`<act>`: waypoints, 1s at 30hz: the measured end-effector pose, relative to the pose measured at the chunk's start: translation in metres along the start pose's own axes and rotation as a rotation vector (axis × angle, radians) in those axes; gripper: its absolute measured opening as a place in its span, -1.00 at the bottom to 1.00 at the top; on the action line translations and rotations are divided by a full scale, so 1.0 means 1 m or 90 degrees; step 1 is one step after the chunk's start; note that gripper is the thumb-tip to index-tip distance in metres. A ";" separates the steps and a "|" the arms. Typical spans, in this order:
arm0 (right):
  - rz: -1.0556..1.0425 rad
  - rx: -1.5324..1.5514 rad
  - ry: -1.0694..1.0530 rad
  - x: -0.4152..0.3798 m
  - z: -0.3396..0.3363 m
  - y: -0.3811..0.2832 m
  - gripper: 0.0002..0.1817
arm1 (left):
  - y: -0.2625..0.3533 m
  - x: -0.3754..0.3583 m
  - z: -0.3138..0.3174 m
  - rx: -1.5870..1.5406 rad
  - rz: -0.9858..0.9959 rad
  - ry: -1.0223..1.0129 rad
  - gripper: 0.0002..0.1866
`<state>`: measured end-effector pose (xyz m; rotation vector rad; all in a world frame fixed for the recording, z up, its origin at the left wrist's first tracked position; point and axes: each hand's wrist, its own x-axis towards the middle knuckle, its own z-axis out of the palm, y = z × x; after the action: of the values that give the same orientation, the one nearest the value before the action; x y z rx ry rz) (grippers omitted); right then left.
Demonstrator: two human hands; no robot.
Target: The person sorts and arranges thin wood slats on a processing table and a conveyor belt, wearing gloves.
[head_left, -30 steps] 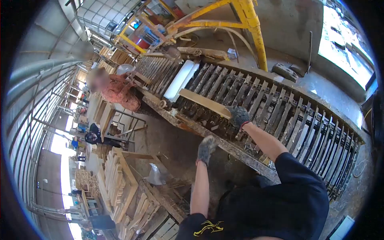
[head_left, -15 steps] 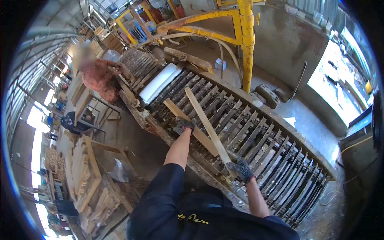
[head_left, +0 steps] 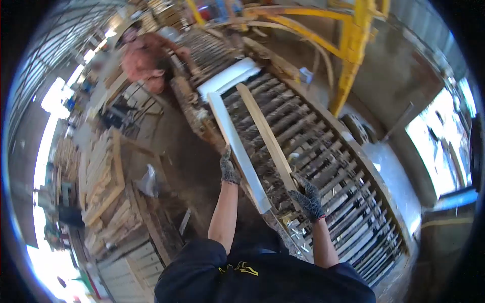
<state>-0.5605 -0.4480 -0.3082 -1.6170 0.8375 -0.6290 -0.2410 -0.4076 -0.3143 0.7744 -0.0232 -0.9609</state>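
Note:
Two long sawn wooden boards lie lengthwise over the slatted metal conveyor. My left hand (head_left: 230,167), in a dark knit glove, is at the outer edge of the left board (head_left: 236,146); its fingers stretch along that edge. This board's upper face shines pale in the light. My right hand (head_left: 308,198), gloved the same way, grips the near end of the right board (head_left: 265,132), with thumb and fingers about it. Part of that end is hidden by the glove. A gap with dark slats (head_left: 252,134) separates the boards.
A white roller (head_left: 230,78) crosses the conveyor at the far end. A rough timber rail (head_left: 197,118) edges its left side. A co-worker (head_left: 146,58) stands far left. Stacked planks (head_left: 103,177) are at left, a yellow steel post (head_left: 351,55) at right.
The left board has turned to show a pale face, its far end now near the roller. My left hand has shifted from over it to its outer edge. The view has swung.

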 end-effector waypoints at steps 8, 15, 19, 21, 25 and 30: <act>-0.245 -0.188 -0.131 0.017 0.135 -0.103 -0.41 | 0.084 -0.046 -0.058 -0.087 0.138 0.065 -0.45; -0.411 -0.258 -0.259 -0.023 0.263 -0.127 -0.45 | 0.186 -0.128 -0.144 -0.151 0.251 0.000 -0.35; -0.488 -0.293 -0.453 -0.048 0.339 -0.148 -0.38 | 0.256 -0.195 -0.236 -0.075 0.451 0.112 -0.43; -0.494 -0.311 -0.496 -0.065 0.377 -0.145 -0.43 | 0.295 -0.246 -0.315 -0.112 0.386 0.107 -0.48; -0.545 -0.435 -0.569 -0.089 0.460 -0.120 -0.53 | 0.372 -0.394 -0.462 0.048 0.305 0.316 -0.44; -0.211 -0.295 -0.789 -0.109 0.558 -0.059 -0.51 | 0.418 -0.593 -0.559 0.669 0.148 0.563 -0.02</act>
<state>-0.1810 -0.0233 -0.3607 -2.1317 -0.2412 0.4318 -0.0965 0.4969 -0.2907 2.0667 0.1610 -0.2548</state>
